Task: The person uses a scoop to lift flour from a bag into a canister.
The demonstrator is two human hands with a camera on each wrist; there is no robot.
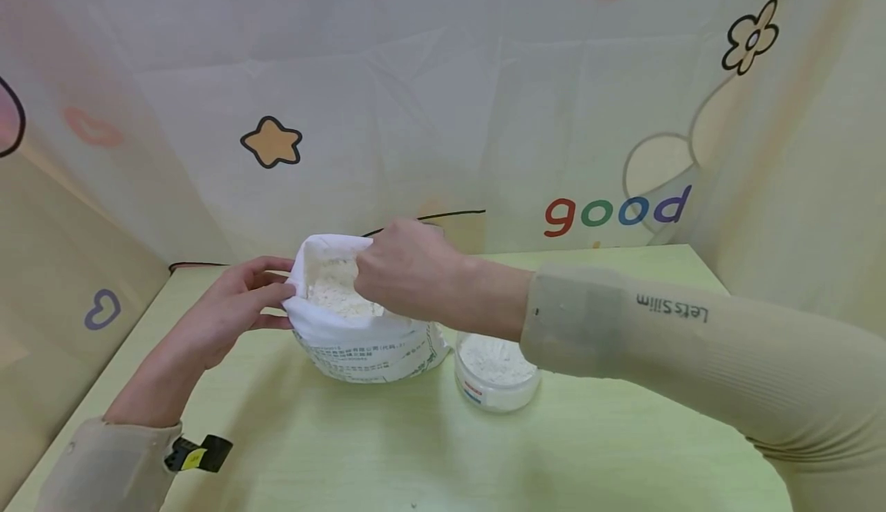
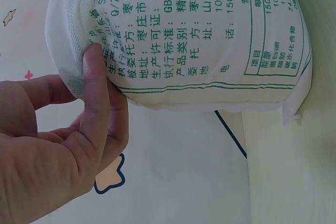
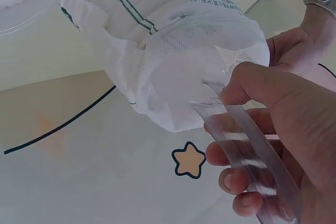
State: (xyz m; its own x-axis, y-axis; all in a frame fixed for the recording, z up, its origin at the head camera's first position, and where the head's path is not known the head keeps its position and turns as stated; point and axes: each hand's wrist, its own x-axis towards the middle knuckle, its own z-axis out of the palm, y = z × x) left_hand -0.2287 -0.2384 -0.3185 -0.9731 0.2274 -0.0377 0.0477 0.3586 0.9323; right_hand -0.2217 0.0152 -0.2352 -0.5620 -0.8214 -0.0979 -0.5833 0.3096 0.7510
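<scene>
A white cloth flour bag [image 1: 374, 354] with green print stands upright on the table, its mouth folded outward over white flour [image 1: 338, 290]. My left hand [image 1: 231, 304] pinches the bag's folded rim on the left side, fingers outside, as the left wrist view also shows. Over the right side of the bag's mouth is my right hand [image 1: 411, 270]. It grips the clear plastic handle of a scoop [image 3: 260, 142]; the scoop's far end reaches into the bag and is hidden. Right of the bag stands a clear round tub [image 1: 505, 397] holding white powder, partly under the right forearm.
The pale green table [image 1: 388, 458] ends at a printed curtain [image 1: 443, 128] close behind the bag. Curtain also hangs at both sides. A black strap with a yellow tag [image 1: 197, 454] is at the left cuff.
</scene>
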